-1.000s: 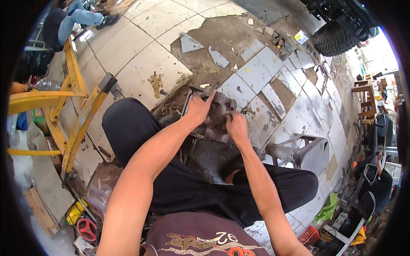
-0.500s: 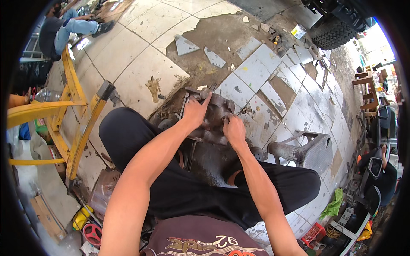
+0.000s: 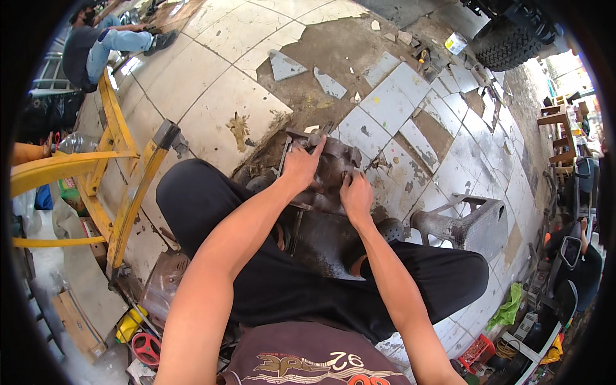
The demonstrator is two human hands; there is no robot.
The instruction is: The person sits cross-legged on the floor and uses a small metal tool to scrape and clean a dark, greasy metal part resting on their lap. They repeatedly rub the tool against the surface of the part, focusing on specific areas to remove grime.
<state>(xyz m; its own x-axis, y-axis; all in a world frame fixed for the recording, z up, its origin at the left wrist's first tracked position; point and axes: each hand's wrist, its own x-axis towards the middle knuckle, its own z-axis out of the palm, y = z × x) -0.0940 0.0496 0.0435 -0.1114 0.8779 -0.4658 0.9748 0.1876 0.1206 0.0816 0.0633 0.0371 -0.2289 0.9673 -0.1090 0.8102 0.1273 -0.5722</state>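
Observation:
Between my legs sits a greasy brown metal housing (image 3: 335, 168), with rounded bulges on its upper side. My left hand (image 3: 301, 168) rests on its left part, index finger stretched toward the far edge and thumb spread toward the near side. On the right part, my right hand (image 3: 357, 194) is closed, its thumb and fingertips pinched together against the housing beside a dark spot. Whatever lies between those fingertips is too small to make out. Nearer to me, a dark, worn metal surface (image 3: 324, 237) lies below the housing.
A worn grey stool (image 3: 478, 224) stands to the right. At left is a yellow metal frame (image 3: 119, 218). Broken floor tiles (image 3: 330, 83) lie ahead, with a large tyre (image 3: 513, 48) beyond. Another person (image 3: 96, 54) sits at far left. A red basket (image 3: 478, 353) is at lower right.
The whole view has shifted slightly, so everything appears a little further right. Both hands stay at nearly the same places on the housing.

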